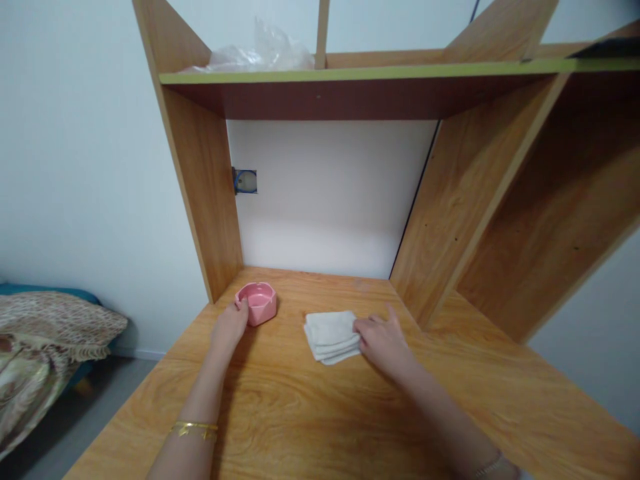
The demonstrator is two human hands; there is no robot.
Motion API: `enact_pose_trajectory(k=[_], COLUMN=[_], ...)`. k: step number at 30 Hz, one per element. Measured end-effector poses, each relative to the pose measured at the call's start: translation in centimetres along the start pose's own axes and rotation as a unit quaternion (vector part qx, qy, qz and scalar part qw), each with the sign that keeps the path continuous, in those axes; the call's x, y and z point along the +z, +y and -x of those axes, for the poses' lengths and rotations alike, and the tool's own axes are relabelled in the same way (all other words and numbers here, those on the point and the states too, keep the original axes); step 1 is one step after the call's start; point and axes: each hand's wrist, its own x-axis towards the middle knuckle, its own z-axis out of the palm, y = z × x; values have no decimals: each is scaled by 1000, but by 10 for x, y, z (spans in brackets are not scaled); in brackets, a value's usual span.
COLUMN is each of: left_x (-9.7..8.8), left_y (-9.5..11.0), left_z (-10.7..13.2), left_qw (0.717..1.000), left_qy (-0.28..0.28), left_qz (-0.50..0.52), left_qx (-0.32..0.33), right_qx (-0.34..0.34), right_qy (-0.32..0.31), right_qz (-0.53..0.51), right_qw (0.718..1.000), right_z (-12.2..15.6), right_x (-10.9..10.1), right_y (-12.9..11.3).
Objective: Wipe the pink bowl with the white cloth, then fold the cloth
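A small pink ashtray [259, 301] sits on the wooden desk [300, 413] near the left upright panel. My left hand [229, 327] touches its near left side, fingers curled around the rim. A folded white cloth [331, 335] lies on the desk to the right of the ashtray. My right hand [384, 340] rests on the cloth's right edge, fingers pinching the folded layers. A gold bracelet circles my left wrist.
Wooden side panels [205, 193] and a shelf [360, 73] enclose the desk's back; a slanted compartment [550, 220] stands at the right. A clear plastic bag [260, 53] lies on the shelf. A wall socket [245, 181] shows behind. A bed with a patterned blanket [45, 347] is at the left.
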Motion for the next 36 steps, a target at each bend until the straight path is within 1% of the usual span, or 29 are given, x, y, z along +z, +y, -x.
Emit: enact_pose_trajectory(k=[2,3,5,8,11,14,17,19,21,25,28,30,31,33,36], left_x=[4,6,9,10,7,4,5,9,15,32,44,50,52,55,58], left_y=[-2,-2,-3,-3,-2,2,8,13,18,30,40,45,47,48,47], left_z=[-3,-3,-2,3,9,11,10,11,16,35,51,60,63,67,70], left_qw=[999,997,993,981,967,954,942,936,931,919,909,904,902,901,912], left_qy=[-22,-33,-54,-80,-99,-116,-132,-147,-166,-225,-273,-299,-308,-316,-302], left_qz=[37,58,103,171,225,265,292,304,314,322,315,306,303,296,268], left_qx=[-16,-24,-36,-44,-60,-85,-101,-100,-84,-39,-9,3,9,23,68], right_qx=[59,73,79,43,2,-11,-10,9,42,119,151,144,129,78,2], right_qy=[2,3,17,40,41,42,50,66,90,141,160,168,173,179,162], right_qz=[6,3,-11,-51,-98,-118,-100,-98,-124,-206,-245,-258,-263,-269,-274], right_qw=[998,997,997,997,994,992,994,993,987,961,944,940,941,943,948], right_z=[7,10,15,16,13,11,11,11,12,14,14,15,15,15,16], right_x=[1,2,4,10,15,17,16,14,13,12,11,10,9,8,5], right_y=[24,32,39,35,27,24,23,22,20,17,13,9,7,1,-8])
